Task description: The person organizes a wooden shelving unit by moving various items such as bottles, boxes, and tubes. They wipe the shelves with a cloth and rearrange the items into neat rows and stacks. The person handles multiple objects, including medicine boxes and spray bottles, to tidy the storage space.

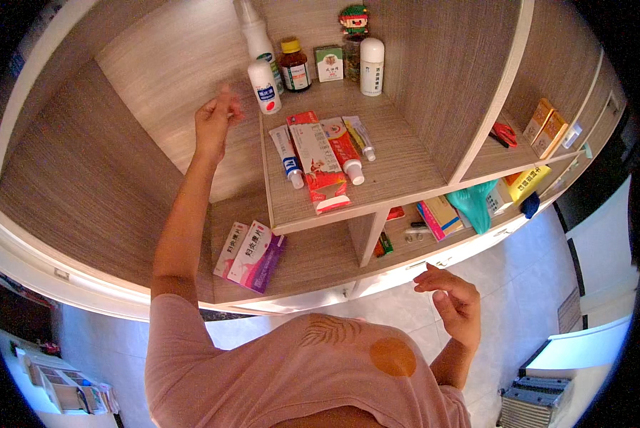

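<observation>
My left hand (218, 123) is raised in the cabinet, just left of a white roll-on bottle (265, 87) and apart from it. Its fingertips are slightly blurred, but the fingers look outstretched and hold nothing visible. Down by the cabinet's front edge, my right hand (454, 303) hovers with thumb and fingers apart, loosely bent and free of any object. On the shelf between them lie a white-and-blue tube (286, 156), a flat red-and-cream box (318, 162), a red tube with a white cap (342, 151) and a small yellow-and-silver tube (360, 138).
Behind these stand a brown bottle with yellow cap (295, 65), a small green-and-white box (329, 64) and a white bottle (372, 68). Pink-purple boxes (257, 258) sit in the lower left compartment. A teal plastic item (473, 205) hangs over the lower right edge.
</observation>
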`<action>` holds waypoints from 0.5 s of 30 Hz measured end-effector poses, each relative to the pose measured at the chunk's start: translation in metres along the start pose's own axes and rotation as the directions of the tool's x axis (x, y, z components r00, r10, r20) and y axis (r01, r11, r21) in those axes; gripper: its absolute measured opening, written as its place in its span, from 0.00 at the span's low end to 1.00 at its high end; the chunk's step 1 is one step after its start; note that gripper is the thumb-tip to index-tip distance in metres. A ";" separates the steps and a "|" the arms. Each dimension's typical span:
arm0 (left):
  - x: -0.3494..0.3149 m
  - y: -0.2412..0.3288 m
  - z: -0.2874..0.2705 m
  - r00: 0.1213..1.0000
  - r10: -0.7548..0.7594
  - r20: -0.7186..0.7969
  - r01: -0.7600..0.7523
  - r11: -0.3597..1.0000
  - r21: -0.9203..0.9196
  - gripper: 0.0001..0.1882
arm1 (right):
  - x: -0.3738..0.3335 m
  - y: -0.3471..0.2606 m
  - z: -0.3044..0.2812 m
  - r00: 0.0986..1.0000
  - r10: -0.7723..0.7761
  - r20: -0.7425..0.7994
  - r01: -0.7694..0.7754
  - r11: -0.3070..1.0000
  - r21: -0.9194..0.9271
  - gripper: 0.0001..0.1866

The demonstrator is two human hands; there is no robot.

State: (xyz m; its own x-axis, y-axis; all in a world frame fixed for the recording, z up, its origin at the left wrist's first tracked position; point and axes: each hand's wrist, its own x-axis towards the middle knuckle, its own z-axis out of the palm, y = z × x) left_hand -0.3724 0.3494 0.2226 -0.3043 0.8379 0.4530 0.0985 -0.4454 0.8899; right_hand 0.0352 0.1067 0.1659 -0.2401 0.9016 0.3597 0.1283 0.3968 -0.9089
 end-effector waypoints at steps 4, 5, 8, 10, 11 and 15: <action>0.005 -0.009 -0.011 0.995 -0.072 -0.076 0.069 0.997 -0.040 0.18 | -0.002 -0.001 -0.001 1.000 -0.001 0.010 0.001 1.000 -0.012 0.07; 0.005 -0.008 -0.010 0.994 -0.074 -0.081 0.069 0.996 -0.063 0.17 | -0.003 -0.002 -0.001 1.000 -0.003 0.009 0.003 1.000 -0.016 0.08; -0.002 -0.003 -0.001 0.996 -0.014 -0.086 0.008 0.998 -0.064 0.15 | -0.005 -0.004 0.000 1.000 0.000 0.003 0.000 1.000 -0.014 0.08; -0.008 0.005 0.009 0.991 0.116 -0.070 -0.115 0.993 0.025 0.16 | -0.006 -0.003 -0.001 1.000 -0.004 0.006 0.004 1.000 -0.016 0.08; -0.008 0.006 0.010 0.989 0.140 -0.052 -0.139 0.990 0.036 0.16 | -0.007 -0.003 -0.001 1.000 -0.007 0.009 0.007 1.000 -0.016 0.09; -0.003 0.003 0.001 0.979 0.201 0.013 -0.202 0.979 0.033 0.25 | -0.010 -0.001 -0.002 1.000 0.011 0.016 -0.011 1.000 -0.017 0.09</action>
State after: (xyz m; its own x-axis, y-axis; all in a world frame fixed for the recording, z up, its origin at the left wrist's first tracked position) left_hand -0.3699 0.3457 0.2240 -0.2660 0.7350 0.6237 0.1887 -0.5948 0.7814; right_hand 0.0396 0.0974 0.1641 -0.2536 0.9032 0.3462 0.1469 0.3897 -0.9091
